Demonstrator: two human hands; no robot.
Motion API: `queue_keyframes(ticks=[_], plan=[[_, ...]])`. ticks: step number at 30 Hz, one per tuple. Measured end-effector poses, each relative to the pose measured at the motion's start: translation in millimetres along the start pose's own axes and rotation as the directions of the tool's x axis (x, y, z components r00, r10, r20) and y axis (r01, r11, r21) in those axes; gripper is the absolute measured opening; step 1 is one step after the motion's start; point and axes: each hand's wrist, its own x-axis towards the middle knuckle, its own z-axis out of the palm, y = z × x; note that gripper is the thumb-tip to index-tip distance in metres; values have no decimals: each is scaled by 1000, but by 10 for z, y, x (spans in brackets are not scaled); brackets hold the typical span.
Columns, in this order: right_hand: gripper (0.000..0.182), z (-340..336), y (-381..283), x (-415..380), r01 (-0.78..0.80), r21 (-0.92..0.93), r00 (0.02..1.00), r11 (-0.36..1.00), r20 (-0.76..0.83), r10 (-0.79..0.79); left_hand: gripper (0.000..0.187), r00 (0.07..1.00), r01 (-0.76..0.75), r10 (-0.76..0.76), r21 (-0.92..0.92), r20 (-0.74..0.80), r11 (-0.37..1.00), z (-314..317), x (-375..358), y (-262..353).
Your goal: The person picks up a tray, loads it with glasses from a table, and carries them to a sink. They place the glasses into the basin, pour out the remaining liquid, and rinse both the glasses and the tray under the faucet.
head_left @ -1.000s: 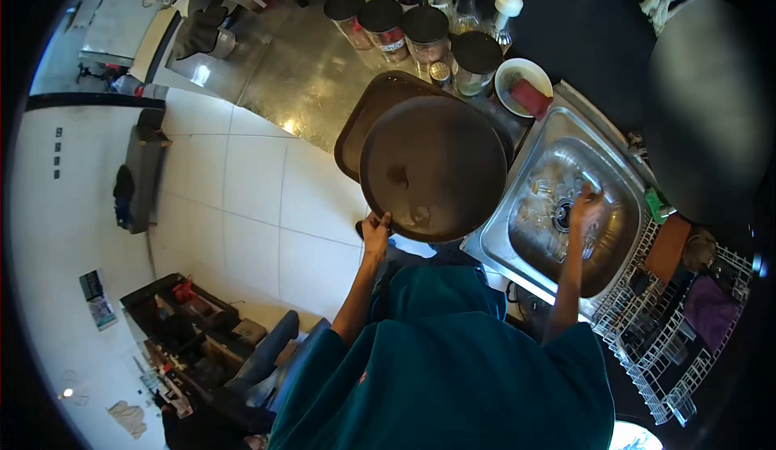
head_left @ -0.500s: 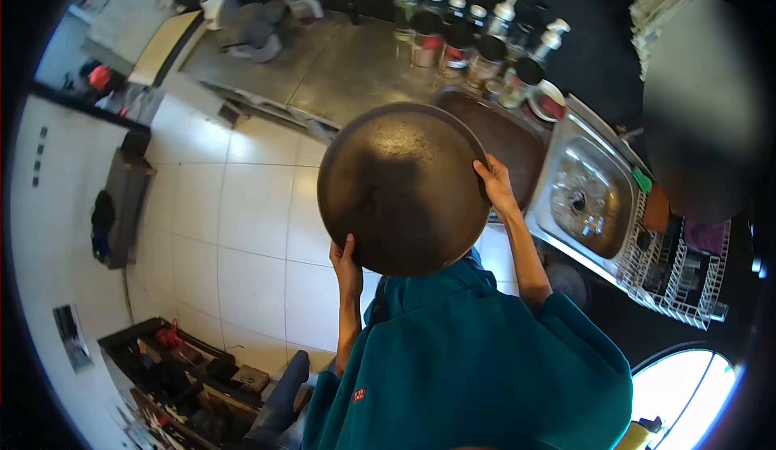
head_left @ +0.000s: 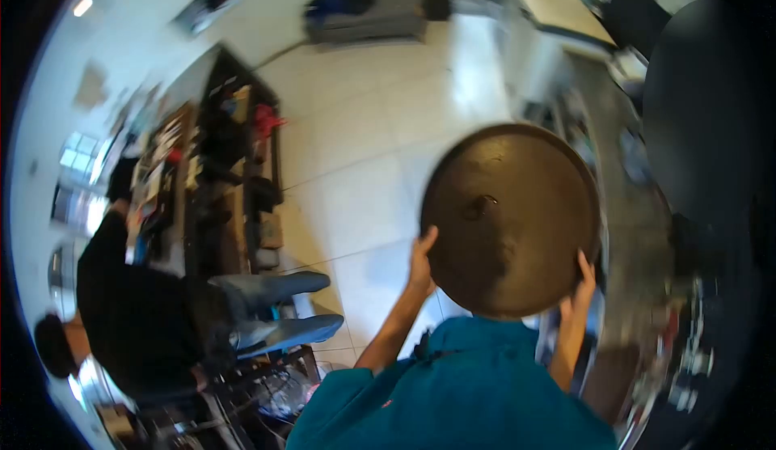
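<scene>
A large round brown serving tray (head_left: pixel 511 219) with a raised rim is in front of my body, its inner face toward the camera. A small wet-looking shiny patch shows on its surface. My left hand (head_left: pixel 421 264) grips the rim at the lower left, thumb on the inner side. At the lower right, my right hand (head_left: pixel 579 288) clasps the opposite edge. The fingers behind the tray are hidden.
To the left a person (head_left: pixel 141 312) in a black top and jeans sits by a dark shelf unit (head_left: pixel 234 151). Tiled floor (head_left: pixel 356 199) stretches ahead. Along the right runs a blurred counter (head_left: pixel 626 223); a grey bench (head_left: pixel 376 17) stands far off.
The view has swung left, away from the sink and bottles, bringing the seated person into sight. Both hands still hold the tray, which now appears lower and farther right in view.
</scene>
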Motion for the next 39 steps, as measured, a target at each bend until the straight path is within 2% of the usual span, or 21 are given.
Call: queue_keyframes(ticks=[1,2,4,6,9,10,12,13,17,19,20,22,23,28,29,32,34,36,37,38,39], plan=[[47,267,43,190,-16,-34,1000,999,17,17,48,999,9,-9,4,-50,1000,-14,222,156],[47,487,143,449,20,-56,998,998,68,-16,49,998,-52,53,-18,32,998,-22,458,334],[46,901,261,1005,-58,-86,995,995,74,64,49,996,-85,88,-63,31,994,101,859,778],[45,1403,529,1651,-1,-102,992,995,123,13,47,992,-121,115,-112,-53,986,81,1264,1236],[47,2650,660,2351,-180,-298,955,938,176,239,49,949,-290,259,-175,-180,941,-68,1748,1823],[47,3017,779,2612,-185,-332,940,925,216,266,49,932,-337,296,-197,-211,921,-124,1834,2000],[46,3806,1178,3135,-164,-391,809,906,471,350,55,900,-435,391,-327,-193,839,-371,1935,2456],[45,4335,1373,3210,-142,-460,802,876,466,375,57,855,-508,434,-287,-285,812,-560,2046,2668],[45,6013,2265,3667,-167,-650,574,741,547,609,57,635,-696,524,-126,-567,707,-944,2518,3591],[44,6750,2710,3756,-167,-650,468,742,610,640,55,559,-773,577,-122,-596,623,-1142,2857,4086],[42,7079,2921,3837,-162,-662,523,731,571,633,54,523,-794,589,-102,-615,599,-1240,3050,4328],[40,7699,3170,4015,-178,-627,494,759,610,620,55,549,-793,597,-139,-585,594,-1479,3505,4894],[40,7971,3262,4153,-172,-636,531,752,583,615,55,561,-796,599,-172,-571,581,-1535,3763,5132],[41,9014,3584,4623,-229,-506,684,832,524,508,56,709,-693,530,-319,-465,647,-1572,4982,6517],[43,9186,3715,4813,-236,-477,747,847,469,472,56,737,-667,515,-348,-438,658,-1606,5290,6756],[44,9733,4057,5362,-233,-430,803,872,420,422,53,776,-613,457,-346,-435,711,-1732,6156,7495],[45,10203,4295,5768,-256,-423,807,869,402,433,52,755,-633,463,-333,-465,698,-1912,6745,7923],[46,10737,4644,6304,-258,-415,769,872,458,446,52,800,-572,444,-289,-405,767,-1984,7239,8433],[45,11119,4803,6499,-222,-443,790,869,441,426,52,797,-579,453,-288,-400,763,-2005,7488,8692],[45,11456,4914,6666,-190,-475,815,860,412,407,53,803,-587,470,-355,-365,727,-2029,7657,8905],[45,11857,5019,6810,-211,-487,761,847,462,455,54,806,-592,497,-410,-322,694,-2104,7793,9200]])
